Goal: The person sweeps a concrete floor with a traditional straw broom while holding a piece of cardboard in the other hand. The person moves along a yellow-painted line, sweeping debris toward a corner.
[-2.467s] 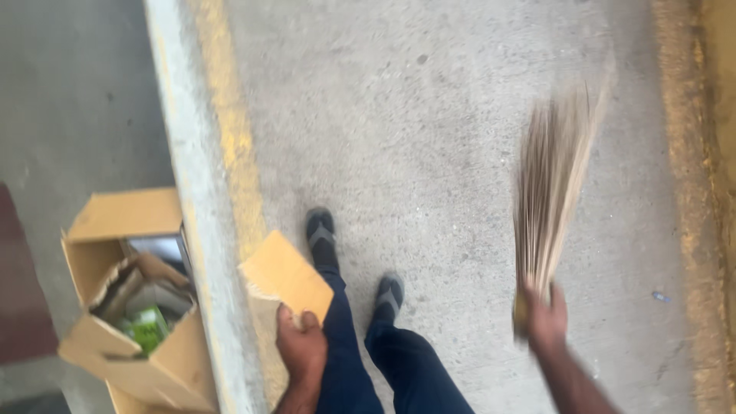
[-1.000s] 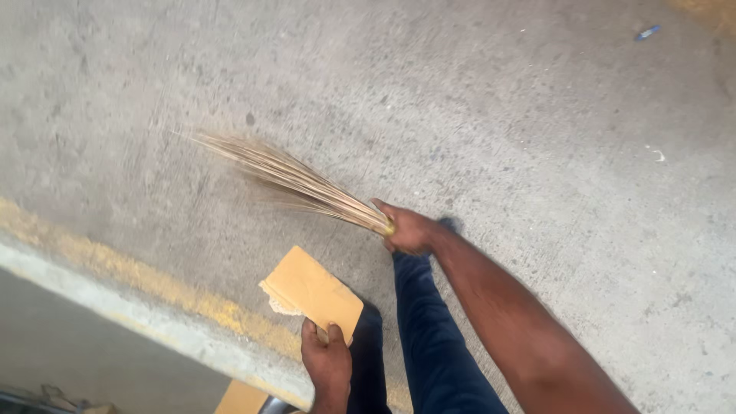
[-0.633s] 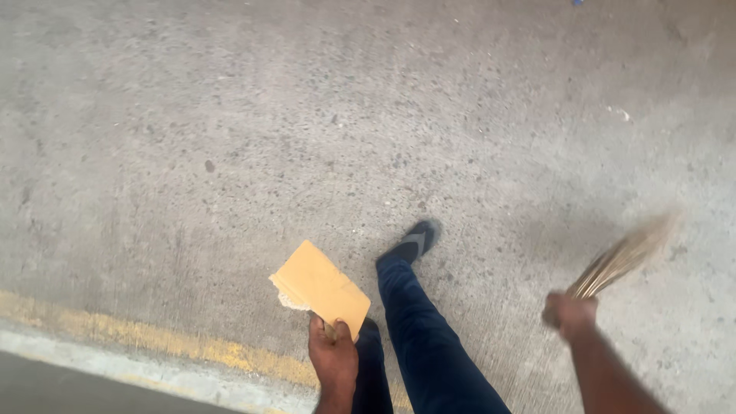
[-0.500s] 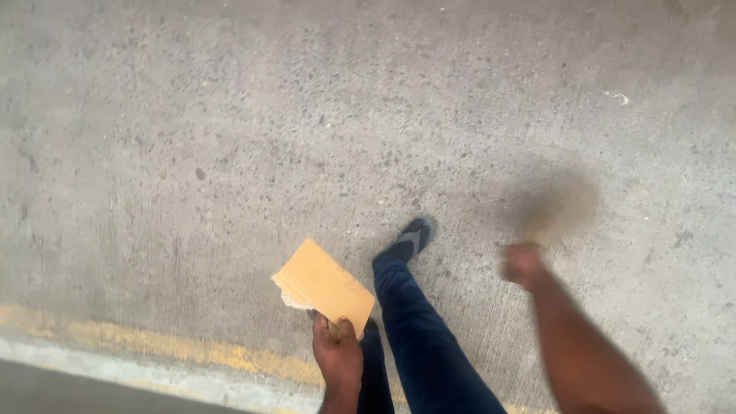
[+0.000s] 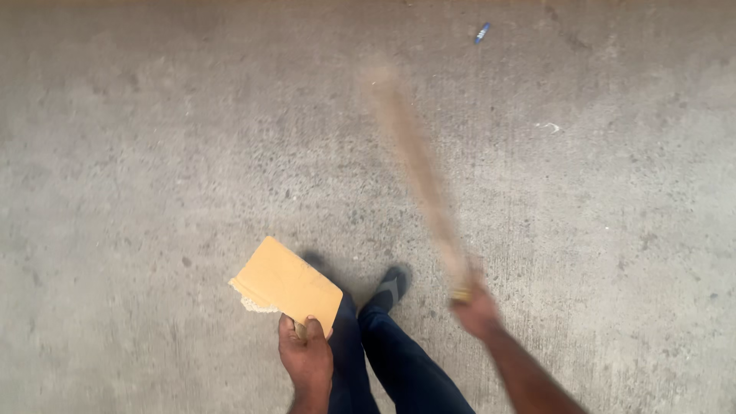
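The left hand (image 5: 307, 360) is closed around the near edge of a flat piece of tan cardboard (image 5: 287, 285) with one torn, ragged side. It holds the cardboard low, just beside the person's left leg in dark blue trousers (image 5: 399, 360). The right hand (image 5: 475, 310) is blurred, but it is wrapped around the thin end of a bundle broom of pale straw sticks (image 5: 418, 169). The broom points away from the person, over the grey concrete floor (image 5: 153, 153); its far end is too blurred to see well. A dark shoe (image 5: 392, 284) stands on the floor between the two hands. A small blue scrap (image 5: 481, 32) lies far ahead.
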